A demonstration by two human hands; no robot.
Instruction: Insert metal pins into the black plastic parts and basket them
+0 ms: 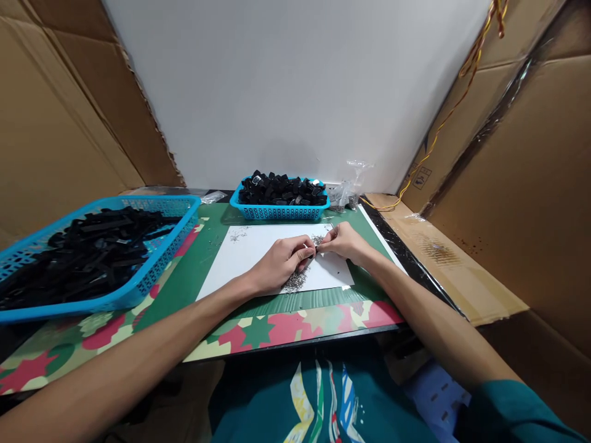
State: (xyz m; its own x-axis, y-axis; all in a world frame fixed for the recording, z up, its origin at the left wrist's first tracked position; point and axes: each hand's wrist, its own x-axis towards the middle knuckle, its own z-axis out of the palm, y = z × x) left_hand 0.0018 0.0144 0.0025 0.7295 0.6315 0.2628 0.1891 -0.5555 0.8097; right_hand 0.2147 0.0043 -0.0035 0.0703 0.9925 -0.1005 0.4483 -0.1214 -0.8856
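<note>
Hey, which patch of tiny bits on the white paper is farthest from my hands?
The sparse patch at the far left corner of the white paper, thinly scattered, while the denser bits lie close to your left hand and right hand.

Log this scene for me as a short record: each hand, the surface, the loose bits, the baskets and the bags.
Left hand: fingertips pinching a small dark piece
Right hand: fingertips at the same piece; grip unclear
Surface: white sheet on green mat
Loose bits: tiny, metallic-looking, heaped near the hands, scattered at the sheet's far left
Left basket: blue, long black strips
Far basket: blue, smaller, heaped with black blocks
Bags: clear plastic, right of far basket
</note>
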